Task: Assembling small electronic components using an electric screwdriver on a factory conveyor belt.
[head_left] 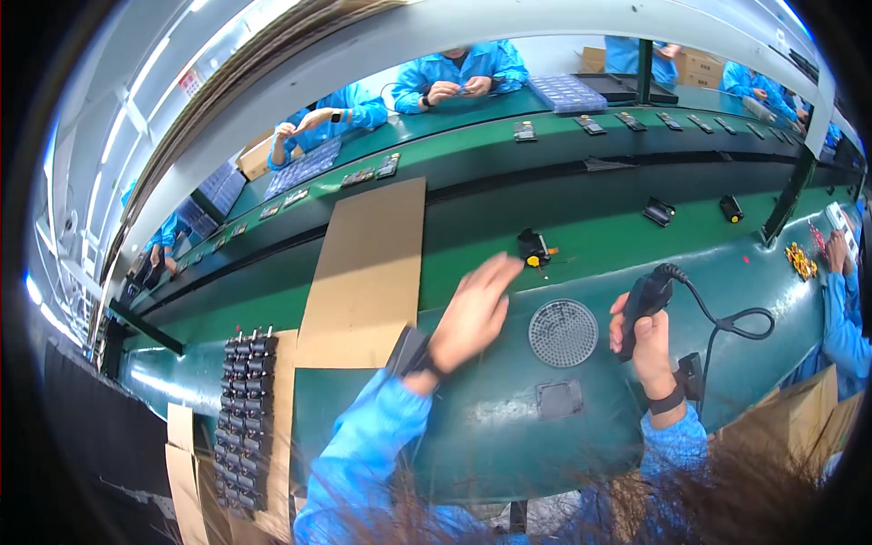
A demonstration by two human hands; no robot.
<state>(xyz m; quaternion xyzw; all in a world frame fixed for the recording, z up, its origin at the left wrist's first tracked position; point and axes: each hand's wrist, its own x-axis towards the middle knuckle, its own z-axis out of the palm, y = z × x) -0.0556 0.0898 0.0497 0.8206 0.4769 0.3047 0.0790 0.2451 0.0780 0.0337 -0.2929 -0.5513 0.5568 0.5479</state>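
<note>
My right hand [647, 350] is wrapped around a black corded electric screwdriver [648, 304], held upright above the right part of the green bench. Its coiled cord loops off to the right. My left hand [472, 313] is slightly blurred, with its fingers stretched out and nothing visible in them. Just beyond its fingertips sits a small black housing [534, 247] with a yellow round part and a short orange piece. Between my hands lies a round grey tray [563, 333] full of small holes.
Rows of black assembled units [245, 418] stand on cardboard at the left. A cardboard sheet [368, 272] spans toward the belt carrying circuit boards [525, 131]. Two more black housings [658, 212] lie right. Yellow parts [801, 261] are heaped near a co-worker's sleeve [845, 322].
</note>
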